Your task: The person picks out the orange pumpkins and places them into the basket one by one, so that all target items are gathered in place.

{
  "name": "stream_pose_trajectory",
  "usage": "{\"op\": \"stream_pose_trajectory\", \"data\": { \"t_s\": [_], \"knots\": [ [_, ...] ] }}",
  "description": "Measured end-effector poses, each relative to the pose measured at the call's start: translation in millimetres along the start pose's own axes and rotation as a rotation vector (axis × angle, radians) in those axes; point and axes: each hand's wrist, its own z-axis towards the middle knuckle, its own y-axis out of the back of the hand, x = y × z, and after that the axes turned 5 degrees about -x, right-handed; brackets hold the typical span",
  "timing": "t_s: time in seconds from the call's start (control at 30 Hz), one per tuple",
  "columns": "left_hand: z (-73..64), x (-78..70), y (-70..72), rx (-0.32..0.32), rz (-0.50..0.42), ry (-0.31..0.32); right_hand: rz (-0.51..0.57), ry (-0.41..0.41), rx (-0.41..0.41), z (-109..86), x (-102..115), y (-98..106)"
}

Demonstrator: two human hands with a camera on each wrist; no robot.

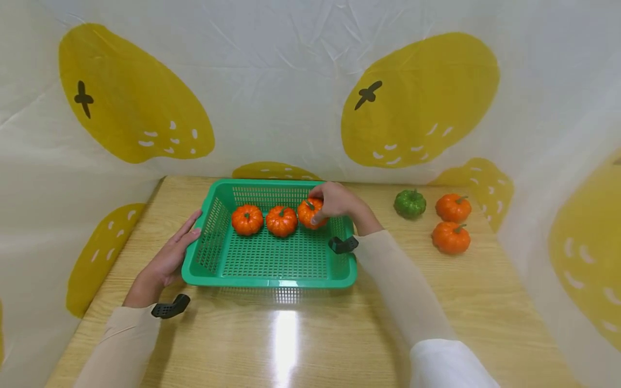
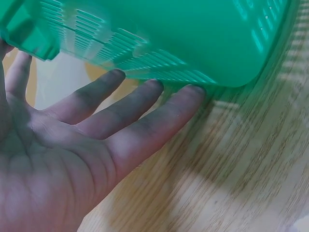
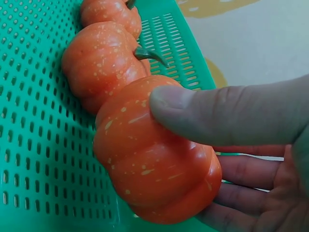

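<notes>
My right hand point(image 1: 339, 200) grips a small orange pumpkin point(image 3: 157, 154) at the right end of the green plastic basket point(image 1: 271, 282). The thumb lies on its near side and the other fingers curl behind it. Two more orange pumpkins, one in the middle point(image 1: 282, 221) and one at the left point(image 1: 247, 220), sit in a row beside it inside the basket. At the basket's left side is my left hand point(image 1: 171, 260), its fingers extended. In the left wrist view the fingertips point(image 2: 194, 92) touch or nearly touch the slotted wall.
On the wooden table point(image 1: 233, 345), right of the basket, stand a green pumpkin point(image 1: 409, 204) and two orange ones, one behind point(image 1: 452, 208) and one in front point(image 1: 450, 238). A white sheet printed with yellow fruit point(image 1: 276, 108) hangs behind and along both sides.
</notes>
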Motion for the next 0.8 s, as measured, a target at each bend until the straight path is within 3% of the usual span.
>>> {"op": "stream_pose_trajectory", "data": {
  "t_s": [0.57,0.8],
  "knots": [
    [-0.4,0.5,-0.3,-0.017,0.005,-0.014,-0.110,-0.008,0.054,10.2,0.2,-4.1],
    [0.0,1.6,-0.3,-0.007,-0.007,-0.036,-0.095,-0.009,0.074,13.1,1.2,-4.1]
  ]
}}
